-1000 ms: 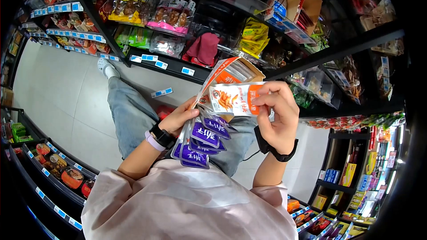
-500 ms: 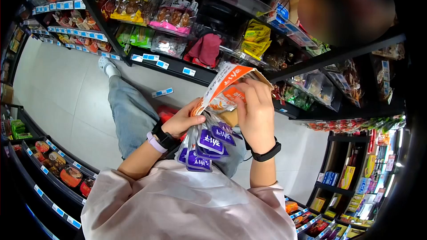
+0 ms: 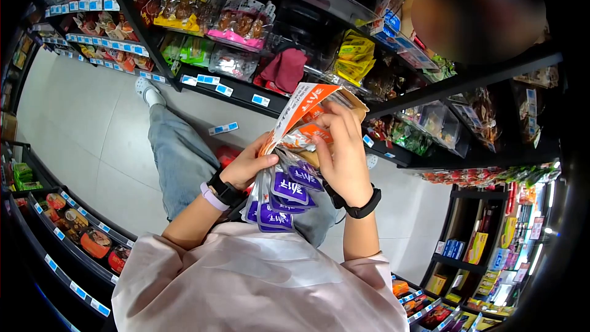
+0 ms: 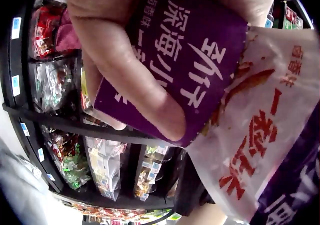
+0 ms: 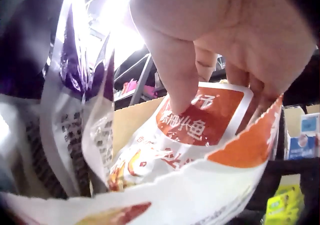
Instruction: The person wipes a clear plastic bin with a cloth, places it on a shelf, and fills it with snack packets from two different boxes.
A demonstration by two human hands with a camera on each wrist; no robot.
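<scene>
My left hand (image 3: pixel 244 167) grips the lower left side of a torn-open cardboard snack box (image 3: pixel 301 106), orange and white outside. In the left wrist view, its thumb presses a purple printed panel (image 4: pixel 172 49) beside a white printed surface with red lettering. Several purple-and-silver snack packets (image 3: pixel 290 188) hang at the near end of the box, below the left thumb. Reaching into the box opening, my right hand (image 3: pixel 345 163) pinches an orange-and-white snack packet (image 5: pixel 187 120) between thumb and fingers. The packet's lower part is hidden behind the box's front edge.
Black shelves with bagged snacks (image 3: pixel 241 23) and yellow packets (image 3: pixel 354 55) stand just beyond the box. A blue-and-white price label (image 3: pixel 223 128) lies on the pale floor (image 3: pixel 98 123). Shelves of packaged food (image 3: pixel 97 241) are at lower left, and more stand at right.
The orange-and-white packet, held up before the box a second ago, is now inside it. My right hand has moved left into the opening; my left hand keeps its grip.
</scene>
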